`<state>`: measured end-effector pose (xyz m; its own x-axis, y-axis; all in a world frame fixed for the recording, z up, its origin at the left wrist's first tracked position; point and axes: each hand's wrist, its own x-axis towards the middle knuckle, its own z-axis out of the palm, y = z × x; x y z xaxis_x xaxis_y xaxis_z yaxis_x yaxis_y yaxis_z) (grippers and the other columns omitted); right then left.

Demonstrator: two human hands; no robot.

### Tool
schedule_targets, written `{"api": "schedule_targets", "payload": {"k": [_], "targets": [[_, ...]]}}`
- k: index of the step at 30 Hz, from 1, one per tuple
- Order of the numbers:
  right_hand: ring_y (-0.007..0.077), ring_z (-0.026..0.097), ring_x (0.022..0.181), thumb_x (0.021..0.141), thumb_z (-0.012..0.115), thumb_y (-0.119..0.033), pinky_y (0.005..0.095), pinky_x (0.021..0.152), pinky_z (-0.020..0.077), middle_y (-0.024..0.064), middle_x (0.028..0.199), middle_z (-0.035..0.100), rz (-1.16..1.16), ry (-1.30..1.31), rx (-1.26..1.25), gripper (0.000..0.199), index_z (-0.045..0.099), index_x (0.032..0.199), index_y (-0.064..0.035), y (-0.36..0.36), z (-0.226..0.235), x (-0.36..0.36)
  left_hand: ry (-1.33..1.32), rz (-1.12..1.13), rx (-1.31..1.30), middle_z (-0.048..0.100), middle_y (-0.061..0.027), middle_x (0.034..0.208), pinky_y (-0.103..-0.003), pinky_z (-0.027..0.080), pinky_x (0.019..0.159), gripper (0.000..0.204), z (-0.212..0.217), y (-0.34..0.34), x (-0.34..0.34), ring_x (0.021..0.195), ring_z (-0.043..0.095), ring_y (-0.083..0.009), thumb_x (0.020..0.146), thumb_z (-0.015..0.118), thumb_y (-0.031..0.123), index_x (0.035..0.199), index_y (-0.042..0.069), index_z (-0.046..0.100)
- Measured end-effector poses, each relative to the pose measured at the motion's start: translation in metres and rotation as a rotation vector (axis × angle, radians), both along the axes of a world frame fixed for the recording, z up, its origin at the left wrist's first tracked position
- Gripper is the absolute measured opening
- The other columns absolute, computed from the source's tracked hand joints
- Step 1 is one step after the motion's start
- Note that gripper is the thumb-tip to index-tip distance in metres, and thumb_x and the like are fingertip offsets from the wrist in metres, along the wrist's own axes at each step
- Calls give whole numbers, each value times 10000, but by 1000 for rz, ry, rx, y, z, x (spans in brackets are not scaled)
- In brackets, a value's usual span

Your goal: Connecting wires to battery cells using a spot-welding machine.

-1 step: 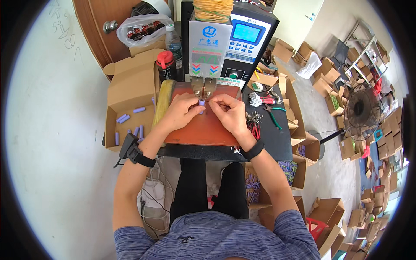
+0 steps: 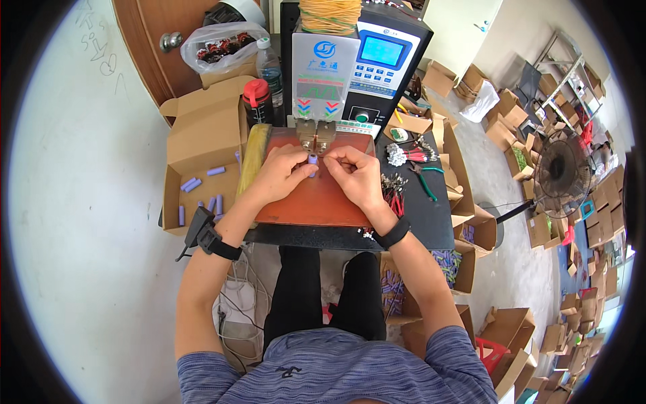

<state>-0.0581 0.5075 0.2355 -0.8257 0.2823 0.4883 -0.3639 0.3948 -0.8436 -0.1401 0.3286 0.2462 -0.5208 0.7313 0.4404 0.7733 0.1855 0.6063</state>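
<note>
A purple cylindrical battery cell point(image 2: 313, 165) stands on the orange-red mat point(image 2: 306, 209), with its top end just below the metal electrodes point(image 2: 316, 140) of a spot welding machine point(image 2: 326, 81). The fingers and thumb of my left hand point(image 2: 286, 174) close round the cell from the left. On the other side my right hand point(image 2: 353, 174) is held in a pinch close to the top of the cell. Whatever lies between those fingertips is too small to make out.
Left of the mat lie a bundle of yellow strips point(image 2: 254, 160) and a cardboard box point(image 2: 195, 161) with several purple cells. A red-capped bottle point(image 2: 258, 101) stands behind. Right are green-handled pliers point(image 2: 425, 183), red wire leads point(image 2: 396, 195) and white-ended leads point(image 2: 410, 153).
</note>
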Motion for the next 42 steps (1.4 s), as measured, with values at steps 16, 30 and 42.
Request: {"api": "schedule_targets", "payload": {"k": [16, 30, 42], "targets": [[31, 448, 523, 833, 633, -48, 222, 501, 377, -3, 598, 564, 49, -7, 18, 129, 595, 950, -7, 2, 15, 9, 56, -48, 112, 582, -107, 739, -415, 402, 719, 162, 3, 4, 1, 770, 539, -312, 850, 628, 202, 809, 46, 632], [275, 625, 686, 870, 614, -40, 317, 613, 487, 121, 765, 633, -72, 157, 294, 105, 631, 964, 7, 1, 17, 7, -173, 83, 160, 577, -88, 695, -332, 463, 599, 190, -2, 1, 3, 616, 568, -199, 816, 660, 141, 954, 28, 597], [190, 629, 655, 825, 679, -45, 301, 579, 502, 110, 781, 646, -70, 134, 217, 80, 640, 881, -3, -5, 14, 8, 80, -30, 104, 610, -118, 787, -398, 439, 712, 148, 0, 0, -1, 797, 567, -312, 840, 661, 182, 895, 45, 670]]}}
